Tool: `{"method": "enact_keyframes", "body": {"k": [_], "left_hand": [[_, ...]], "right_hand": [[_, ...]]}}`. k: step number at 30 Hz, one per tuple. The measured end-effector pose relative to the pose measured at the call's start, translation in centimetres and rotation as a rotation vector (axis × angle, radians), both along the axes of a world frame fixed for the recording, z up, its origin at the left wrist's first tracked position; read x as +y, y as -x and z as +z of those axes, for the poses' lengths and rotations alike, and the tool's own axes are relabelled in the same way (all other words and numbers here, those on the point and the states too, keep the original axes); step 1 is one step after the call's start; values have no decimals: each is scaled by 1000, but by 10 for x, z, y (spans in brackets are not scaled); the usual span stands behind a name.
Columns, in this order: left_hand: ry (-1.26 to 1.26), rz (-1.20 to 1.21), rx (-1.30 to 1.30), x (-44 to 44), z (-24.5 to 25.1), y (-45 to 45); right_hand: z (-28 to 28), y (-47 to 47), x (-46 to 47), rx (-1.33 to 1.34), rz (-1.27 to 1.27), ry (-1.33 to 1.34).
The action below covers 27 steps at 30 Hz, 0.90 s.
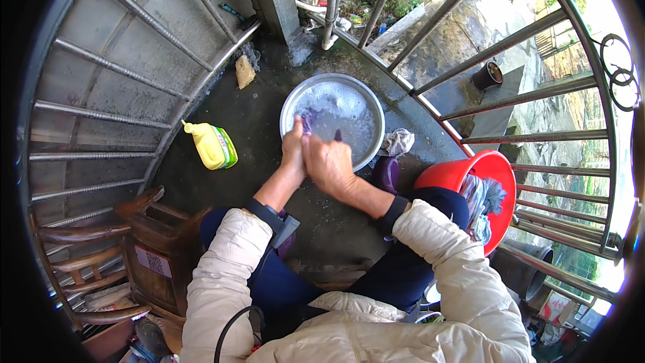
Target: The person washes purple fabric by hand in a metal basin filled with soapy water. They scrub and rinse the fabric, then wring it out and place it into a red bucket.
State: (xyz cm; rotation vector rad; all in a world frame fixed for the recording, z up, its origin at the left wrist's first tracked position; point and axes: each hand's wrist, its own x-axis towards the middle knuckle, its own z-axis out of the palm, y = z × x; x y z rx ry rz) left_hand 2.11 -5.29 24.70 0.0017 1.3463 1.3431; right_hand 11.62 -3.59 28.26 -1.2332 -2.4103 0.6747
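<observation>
A round metal basin of sudsy water stands on the wet floor before me. My left hand and my right hand press together over its near left rim. A purple cloth shows between them and trails toward the foam; both hands are closed around it, though the palms hide most of it. Another small dark purple piece shows beyond my right knuckles. Touching the basin's right side is a crumpled greyish cloth.
A yellow bottle stands at left, with a tan sponge-like piece farther back. At right, a tilted red bucket holds cloths. Metal railings curve around both sides. A wooden chair is at lower left.
</observation>
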Motion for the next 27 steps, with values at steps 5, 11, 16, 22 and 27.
{"method": "enact_keyframes", "body": {"k": [5,11,16,22,27], "left_hand": [[126,33,6,-4,0,-12],[148,-65,134,-6,-5,10],[56,69,18,-5,-14,7],[100,1,172,-5,9,12],[129,45,-39,-5,18,6]], "right_hand": [[-1,3,6,-48,-122,-138],[-2,8,3,-62,-13,85],[-2,12,3,-12,-85,-29],[1,16,4,-12,-79,123],[6,19,7,-3,-80,-70]]}}
